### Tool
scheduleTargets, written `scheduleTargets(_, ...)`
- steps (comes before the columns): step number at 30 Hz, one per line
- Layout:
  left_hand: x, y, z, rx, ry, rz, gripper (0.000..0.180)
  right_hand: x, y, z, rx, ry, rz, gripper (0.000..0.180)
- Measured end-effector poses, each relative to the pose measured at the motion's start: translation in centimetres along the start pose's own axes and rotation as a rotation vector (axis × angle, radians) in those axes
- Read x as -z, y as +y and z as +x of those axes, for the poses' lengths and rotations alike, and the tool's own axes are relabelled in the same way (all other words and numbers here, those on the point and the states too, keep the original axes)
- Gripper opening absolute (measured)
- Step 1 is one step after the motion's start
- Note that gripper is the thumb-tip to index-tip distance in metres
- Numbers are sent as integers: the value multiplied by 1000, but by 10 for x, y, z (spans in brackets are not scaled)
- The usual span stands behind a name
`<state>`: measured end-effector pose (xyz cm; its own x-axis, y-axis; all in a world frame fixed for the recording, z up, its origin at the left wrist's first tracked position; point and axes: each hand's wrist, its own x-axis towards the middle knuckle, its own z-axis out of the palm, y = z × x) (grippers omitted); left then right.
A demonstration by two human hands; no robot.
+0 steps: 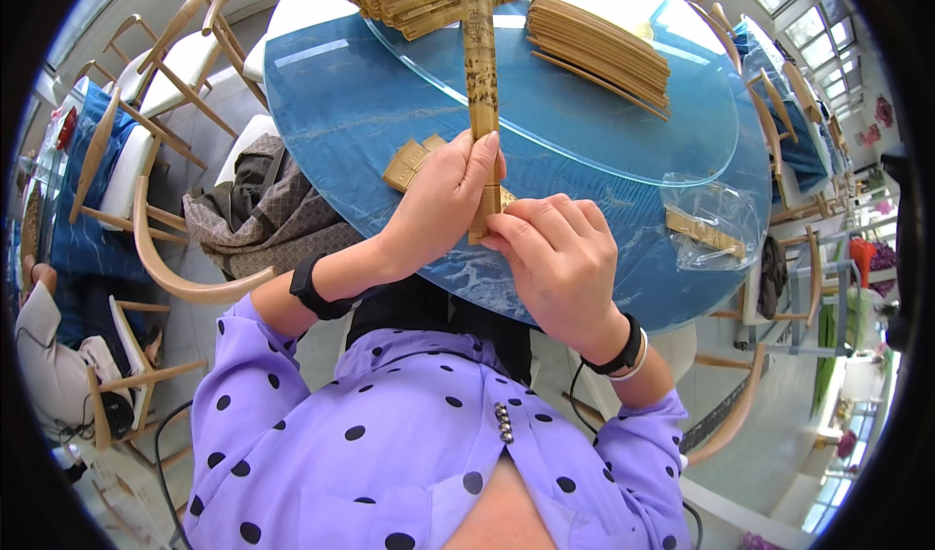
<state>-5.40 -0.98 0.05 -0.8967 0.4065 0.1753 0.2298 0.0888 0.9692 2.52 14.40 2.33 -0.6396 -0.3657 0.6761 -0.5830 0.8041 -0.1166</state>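
Over the near edge of the round blue surface [321,92]: a long, narrow tan strip [481,63] with dark markings points away from the person, its far end running out of view at the top.
Left hand [438,195]: closed around the strip near its lower end, thumb lying along the top.
Right hand [565,258]: nearly closed, thumb and forefinger pinching the strip's right edge by its lower end, the other fingers bent.
Beside the left hand: a flat tan segmented piece [411,161], partly hidden.
Clear round glass disc [682,141]: covers the far part of the surface.
Far side: a bundle of mottled tan strips [414,0] to the left, a neat stack of thin brown slats [599,54] to the right.
Right edge: a crinkled transparent plastic bag [726,204] with a short tan piece [706,234] showing in it.
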Motion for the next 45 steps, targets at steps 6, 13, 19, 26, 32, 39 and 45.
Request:
scheduleTargets(6, -7, -5, 3, -28, 18, -12, 43, 7, 3, 2, 18, -62, 0, 20)
scheduleTargets(13, 21, -7, 35, 71, -160, -164, 36, 9, 18, 25, 7, -138, 115, 28)
scheduleTargets(19, 123, 2, 126, -84, 53, 440, 40, 35, 57, 14, -165, -373, 71, 30)
scheduleTargets(26, 192, -41, 242, -299, 188, 775, 39, 57, 133, -8, -458, -475, -141, 25)
scheduleTargets(32, 203, -72, 293, -486, 241, 898, 37, 52, 215, -21, -430, -345, -418, 21)
scheduleTargets(39, 197, -94, 313, -458, 231, 1343, 34, 20, 275, -13, -327, -275, -403, 30)
scheduleTargets(45, 193, -99, 299, -547, 332, 1374, 40, -20, 297, -3, -224, -289, -411, 31)
